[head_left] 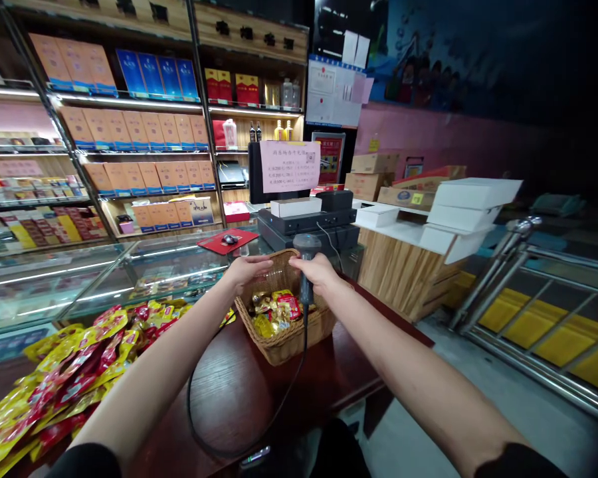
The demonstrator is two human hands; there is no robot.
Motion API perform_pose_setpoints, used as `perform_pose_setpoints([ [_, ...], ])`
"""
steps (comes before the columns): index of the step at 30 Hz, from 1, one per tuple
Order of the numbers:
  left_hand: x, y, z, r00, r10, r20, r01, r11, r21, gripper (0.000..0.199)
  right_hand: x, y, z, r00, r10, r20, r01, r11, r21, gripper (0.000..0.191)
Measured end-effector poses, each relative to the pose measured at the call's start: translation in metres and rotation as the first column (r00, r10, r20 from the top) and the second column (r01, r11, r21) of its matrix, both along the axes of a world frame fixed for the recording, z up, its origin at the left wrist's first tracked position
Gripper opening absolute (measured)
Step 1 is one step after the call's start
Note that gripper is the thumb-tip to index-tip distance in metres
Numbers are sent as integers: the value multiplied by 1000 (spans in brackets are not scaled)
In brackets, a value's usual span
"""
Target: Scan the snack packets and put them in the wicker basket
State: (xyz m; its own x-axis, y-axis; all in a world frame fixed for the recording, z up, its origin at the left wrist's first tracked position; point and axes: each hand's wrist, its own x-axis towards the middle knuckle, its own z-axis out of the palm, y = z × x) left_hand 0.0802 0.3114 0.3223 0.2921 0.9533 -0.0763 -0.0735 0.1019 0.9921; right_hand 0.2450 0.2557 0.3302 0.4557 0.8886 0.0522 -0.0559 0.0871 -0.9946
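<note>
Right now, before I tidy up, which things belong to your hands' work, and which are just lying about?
In use: left hand on wicker basket; right hand holding barcode scanner.
Lying about: snack packets, computer mouse, white boxes.

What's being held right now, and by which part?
The right hand grips a corded handheld barcode scanner by the top of its handle, below the head. The left hand lies on the rim of a wicker basket; a firm grip cannot be told.
</note>
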Motion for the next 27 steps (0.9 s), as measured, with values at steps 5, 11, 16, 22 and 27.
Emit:
perform_pose_setpoints([
  [5,-59,-31,-3,1000,5,1,-5,996,91,51,-39,-30,6,972,216,-93,-212,976,50,20],
  [11,-173,-86,-21,948,271,-166,-229,945,235,54,-110,-76,0,790,607,-90,-595,794,126,23],
  [16,-239,-117,-56,749,530,-398,-388,837,385,45,-155,-93,-32,654,749,-109,-745,662,83,26],
  [22,-227,-136,-126,347,571,-744,-224,821,526,27,-176,-91,-96,641,760,-108,-768,638,-65,23],
  [27,-196,-129,-166,3,491,-871,-96,867,489,40,-177,-92,-124,656,740,-149,-755,640,-144,23],
])
